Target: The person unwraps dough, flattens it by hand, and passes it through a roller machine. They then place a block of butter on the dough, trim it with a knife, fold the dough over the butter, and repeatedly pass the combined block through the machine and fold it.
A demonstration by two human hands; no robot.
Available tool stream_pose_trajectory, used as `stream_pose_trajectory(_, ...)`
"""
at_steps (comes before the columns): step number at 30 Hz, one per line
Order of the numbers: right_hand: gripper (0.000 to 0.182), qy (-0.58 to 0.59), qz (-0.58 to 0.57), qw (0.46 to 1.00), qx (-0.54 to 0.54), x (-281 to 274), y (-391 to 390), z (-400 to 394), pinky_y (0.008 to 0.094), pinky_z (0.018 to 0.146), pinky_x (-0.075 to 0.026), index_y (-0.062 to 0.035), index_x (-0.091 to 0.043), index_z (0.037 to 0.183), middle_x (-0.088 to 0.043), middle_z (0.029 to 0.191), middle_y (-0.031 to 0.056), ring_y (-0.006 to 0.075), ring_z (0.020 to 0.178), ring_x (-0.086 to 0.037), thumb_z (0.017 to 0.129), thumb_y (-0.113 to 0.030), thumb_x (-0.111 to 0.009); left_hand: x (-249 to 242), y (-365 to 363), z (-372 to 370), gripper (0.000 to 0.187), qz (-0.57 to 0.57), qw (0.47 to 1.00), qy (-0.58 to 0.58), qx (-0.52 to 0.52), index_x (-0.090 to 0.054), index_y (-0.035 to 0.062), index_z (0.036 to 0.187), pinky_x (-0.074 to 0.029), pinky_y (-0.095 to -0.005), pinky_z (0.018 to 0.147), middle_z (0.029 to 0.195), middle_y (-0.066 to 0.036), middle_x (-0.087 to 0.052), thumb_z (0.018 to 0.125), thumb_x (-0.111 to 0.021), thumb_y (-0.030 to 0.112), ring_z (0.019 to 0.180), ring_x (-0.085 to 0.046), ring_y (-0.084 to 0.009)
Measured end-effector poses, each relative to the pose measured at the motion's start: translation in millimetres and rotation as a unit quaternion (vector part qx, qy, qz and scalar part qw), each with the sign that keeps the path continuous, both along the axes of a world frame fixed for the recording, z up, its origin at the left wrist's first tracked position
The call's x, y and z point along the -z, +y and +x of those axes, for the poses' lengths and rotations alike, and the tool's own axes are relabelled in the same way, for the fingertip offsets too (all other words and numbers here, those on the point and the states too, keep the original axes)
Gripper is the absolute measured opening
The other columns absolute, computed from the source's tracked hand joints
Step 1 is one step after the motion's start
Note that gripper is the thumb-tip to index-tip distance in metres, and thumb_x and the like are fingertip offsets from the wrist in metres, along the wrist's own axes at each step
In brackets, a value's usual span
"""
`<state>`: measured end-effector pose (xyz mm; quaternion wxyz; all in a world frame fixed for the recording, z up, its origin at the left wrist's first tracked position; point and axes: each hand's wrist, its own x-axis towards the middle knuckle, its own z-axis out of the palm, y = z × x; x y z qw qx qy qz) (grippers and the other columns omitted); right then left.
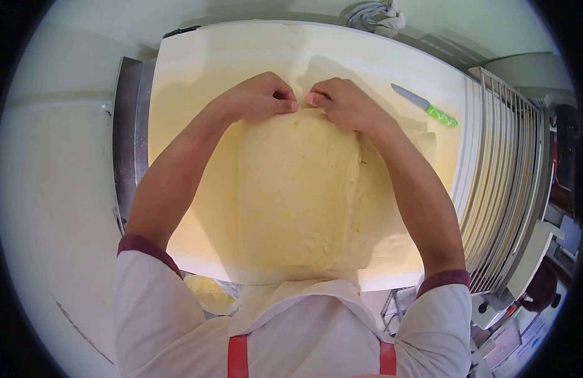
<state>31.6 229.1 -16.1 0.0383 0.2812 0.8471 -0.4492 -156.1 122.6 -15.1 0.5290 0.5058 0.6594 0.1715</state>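
Note:
A thick, pale yellow slab of dough (294,189) lies across the middle of the white work surface. Its right side shows an uneven, layered edge over a thinner sheet of dough (392,208) that stretches to the right. At the slab's far edge, my left hand (265,97) is closed, thumb and fingers pinched on the dough near its middle. Close beside it, a small gap away, my right hand (345,104) has its fingers curled at the same edge, also gripping the dough. Both fingertips are partly hidden.
A knife with a green patterned handle (441,116) lies at the far right of the work surface (241,47). Beyond the right edge stands a metal wire rack (505,183). Coiled cable (367,14) is behind the table, and a plastic bag (211,295) sits below the near edge.

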Motion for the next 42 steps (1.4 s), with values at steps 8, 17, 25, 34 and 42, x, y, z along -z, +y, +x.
stream_pose_trajectory(8,0.042,0.155,0.142,0.957,0.202,-26.9,-35.2,94.4,0.0416,0.096,-0.044,-0.0041,-0.052,0.13,-0.059,0.121,0.0184,0.0342,0.112,-0.056,0.09,-0.011,-0.06,-4.7,19.8,28.9,0.021,0.005,0.996,0.061,0.067,-0.07,0.0005,0.094,-0.046,-0.0309,0.073,0.081,-0.007,-0.067,0.088,-0.065,0.019,0.078,-0.058,-0.0137)
stream_pose_trajectory(17,0.084,-0.013,0.208,0.974,0.086,-38.1,-146.9,116.3,0.0618,0.113,-0.01,0.01,-0.018,0.145,-0.022,0.151,0.0297,0.0408,0.144,-0.017,0.091,-0.041,-0.057,1.5,41.3,70.2,0.021,0.118,0.986,-0.034,0.11,-0.069,-0.0002,0.093,-0.048,-0.0336,0.072,0.08,-0.007,-0.068,0.088,-0.068,0.02,0.075,-0.06,-0.0162)
stream_pose_trajectory(25,0.083,0.016,0.222,0.963,0.154,-29.8,-155.8,103.9,0.0608,0.113,-0.008,0.0126,-0.017,0.144,-0.021,0.149,0.0337,0.0446,0.143,-0.014,0.093,-0.042,-0.053,9.3,41.7,90.6,0.022,0.141,0.987,0.06,0.048,-0.07,0.0006,0.088,-0.049,-0.0366,0.072,0.081,-0.012,-0.069,0.088,-0.066,0.023,0.075,-0.064,-0.0217)
stream_pose_trajectory(34,0.076,0.378,-0.181,0.859,0.294,-21.9,-182.0,104.7,0.0475,0.115,-0.02,0.0054,-0.015,0.147,-0.022,0.149,0.032,0.0418,0.143,-0.017,0.088,-0.011,-0.061,-5.6,34.2,129.8,0.042,0.135,0.952,0.26,0.089,-0.062,0.0048,0.097,-0.046,-0.0435,0.081,0.085,-0.017,-0.066,0.1,-0.041,0.042,0.085,-0.062,-0.0344)
stream_pose_trajectory(42,0.066,0.124,-0.11,0.939,0.301,-56.7,-191.2,124.2,0.0407,0.098,-0.045,0.0004,-0.026,0.145,-0.049,0.132,0.0234,0.0321,0.12,-0.053,0.088,-0.002,-0.058,-3.2,21.6,144.7,0.045,0.186,0.942,0.281,0.015,-0.06,0.0073,0.11,-0.042,-0.0465,0.091,0.105,-0.014,-0.066,0.102,-0.034,0.043,0.102,-0.061,-0.0323)
